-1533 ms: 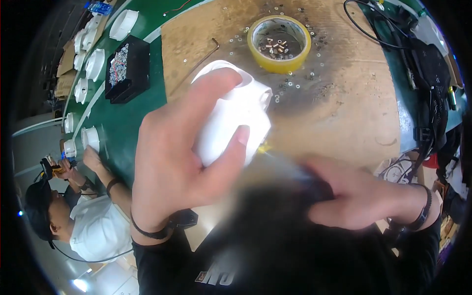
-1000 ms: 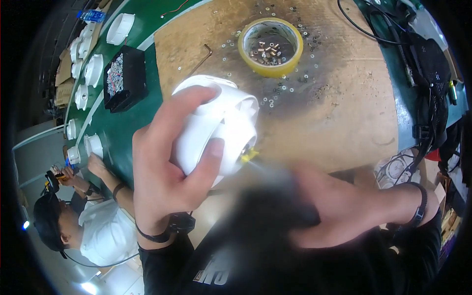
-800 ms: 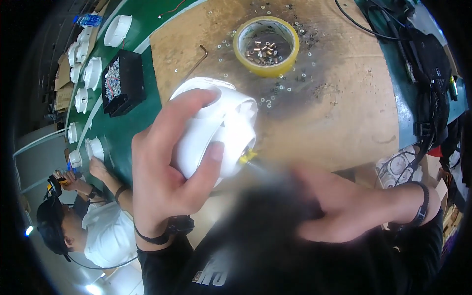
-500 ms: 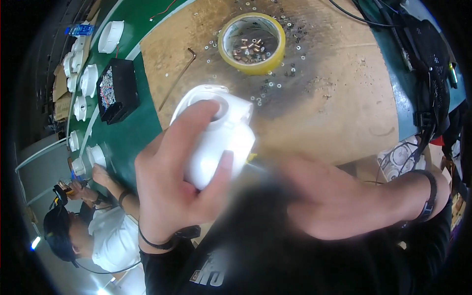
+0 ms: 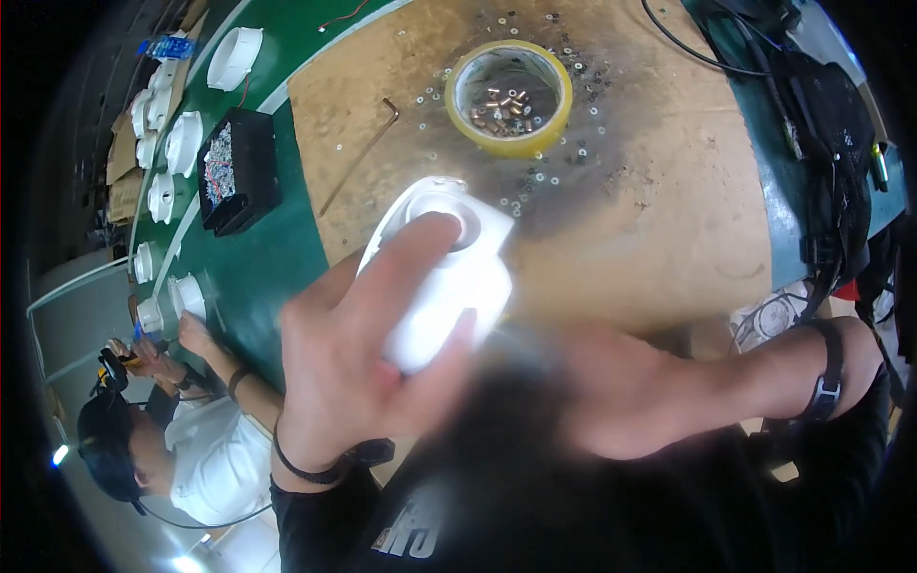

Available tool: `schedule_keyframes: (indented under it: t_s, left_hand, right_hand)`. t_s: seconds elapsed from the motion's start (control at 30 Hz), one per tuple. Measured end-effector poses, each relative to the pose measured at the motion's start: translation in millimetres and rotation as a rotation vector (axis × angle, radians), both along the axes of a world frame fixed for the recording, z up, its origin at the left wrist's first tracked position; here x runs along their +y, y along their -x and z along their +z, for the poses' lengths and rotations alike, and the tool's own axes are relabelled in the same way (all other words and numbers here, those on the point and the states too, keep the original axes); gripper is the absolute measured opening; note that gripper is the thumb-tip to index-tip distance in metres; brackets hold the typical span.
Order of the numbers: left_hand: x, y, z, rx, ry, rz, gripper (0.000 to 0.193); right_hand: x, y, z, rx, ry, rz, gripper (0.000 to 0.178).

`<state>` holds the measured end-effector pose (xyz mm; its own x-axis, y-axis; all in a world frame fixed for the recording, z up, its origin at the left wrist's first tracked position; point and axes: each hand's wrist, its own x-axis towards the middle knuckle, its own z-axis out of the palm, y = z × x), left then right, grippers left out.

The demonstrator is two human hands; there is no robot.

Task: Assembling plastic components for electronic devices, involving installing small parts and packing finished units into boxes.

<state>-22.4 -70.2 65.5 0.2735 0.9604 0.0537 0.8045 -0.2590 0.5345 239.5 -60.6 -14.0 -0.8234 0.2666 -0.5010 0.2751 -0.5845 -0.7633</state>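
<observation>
My left hand (image 5: 339,353) is wrapped round a white plastic housing (image 5: 454,291), with a finger at the round opening in its top and the thumb along its near side. The housing is tilted above the near part of a cardboard sheet (image 5: 659,229). Close to its lower right side is my right hand (image 5: 611,382), its fingers smeared by motion and partly hidden, so what they hold cannot be made out. Beyond the housing, a roll of yellowish tape (image 5: 549,140) lies flat with small copper-coloured sleeves (image 5: 504,107) inside its ring. An L-shaped hex key (image 5: 359,156) rests left of the roll.
Small washers (image 5: 541,178) are scattered round the tape roll. A black box (image 5: 256,172) of small parts stands on the green table, with several white round housings (image 5: 183,143) further left. Another person (image 5: 215,458) works at far left. A black bag (image 5: 826,143) and cables lie right.
The view has shifted slightly, so the table things appear a little to the right and lower. My left hand still grips the housing; my right hand stays blurred beside it.
</observation>
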Motion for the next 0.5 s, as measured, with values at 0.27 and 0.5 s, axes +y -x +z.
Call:
schedule_keyframes:
  t_s: [0.27,0.5]
  left_hand:
    - [-2,13,-8,0.033,-0.114,-0.126,0.051]
    - [0,19,-10,0.059,-0.209,-0.233,0.054]
  right_hand:
    - [-17,51,-14,0.077,0.268,-0.011,0.032]
    - [-27,51,-21,0.104,0.364,-0.064,0.029]
